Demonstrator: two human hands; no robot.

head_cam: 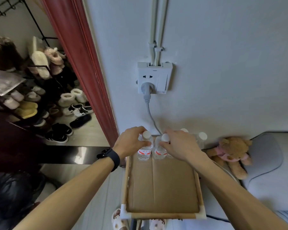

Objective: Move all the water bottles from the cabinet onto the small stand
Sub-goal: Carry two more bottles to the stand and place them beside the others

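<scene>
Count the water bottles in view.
4, all along the far edge of the stand: first bottle gripped by the left hand, second bottle by the right hand, third bottle only a cap behind that hand, fourth bottle farthest right. The right hand may hide more.

**What we count**

We count four: a first water bottle gripped in our left hand, a second water bottle gripped in our right hand, and a third water bottle and a fourth water bottle behind them. There are two hands, one small stand, one cardboard sheet, one teddy bear, one wall socket with one plug, two pipes and one wristband. The shoes overlap too much for us to number.
</scene>
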